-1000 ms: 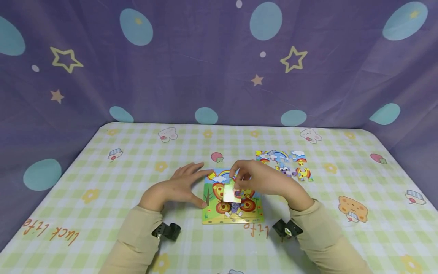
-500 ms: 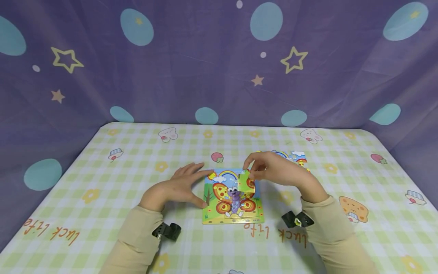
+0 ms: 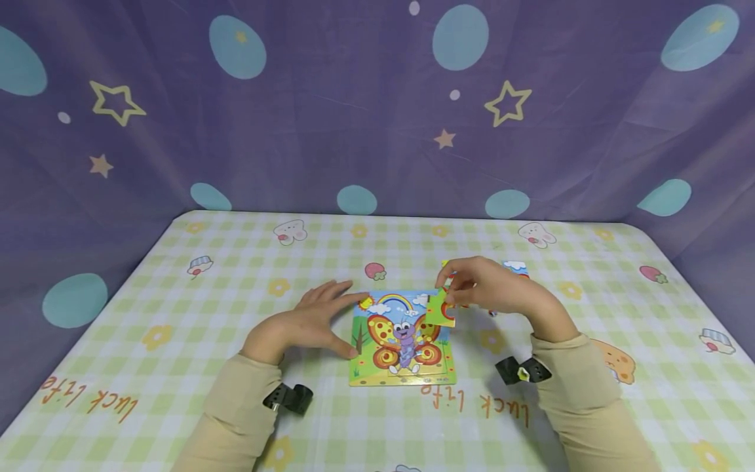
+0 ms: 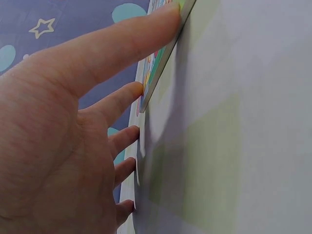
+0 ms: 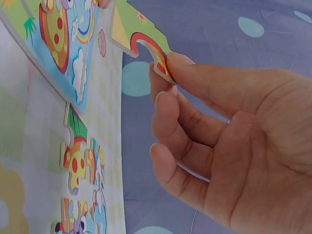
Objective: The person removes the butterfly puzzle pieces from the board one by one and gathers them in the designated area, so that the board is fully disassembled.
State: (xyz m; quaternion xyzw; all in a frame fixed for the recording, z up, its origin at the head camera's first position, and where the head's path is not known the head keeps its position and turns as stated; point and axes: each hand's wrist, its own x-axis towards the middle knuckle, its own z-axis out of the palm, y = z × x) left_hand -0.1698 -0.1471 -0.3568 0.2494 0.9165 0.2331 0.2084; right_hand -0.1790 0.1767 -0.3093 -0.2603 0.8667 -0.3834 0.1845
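Note:
A square butterfly puzzle board (image 3: 368,375) lies flat on the table. My left hand (image 3: 301,324) is spread at its left side, the thumb and index fingertips touching the board's edge, as the left wrist view also shows. Over the board's upper right corner, my right hand (image 3: 495,288) pinches a green puzzle piece (image 3: 438,313) with a red curved band. In the right wrist view this puzzle piece (image 5: 146,29) is raised off the board, gripped between thumb and index finger, while the other fingers are curled behind. The butterfly picture on the board is largely visible.
Behind the right hand lie several loose puzzle pieces (image 3: 516,267), partly hidden by it; the right wrist view shows more puzzle pieces (image 5: 75,163) there. A checked cloth (image 3: 236,262) covers the table. A purple curtain (image 3: 354,157) hangs along its far edge.
My right hand has carried the green puzzle piece rightward and a little away, from over the butterfly's middle to the board's upper right corner. The left hand has stayed still.

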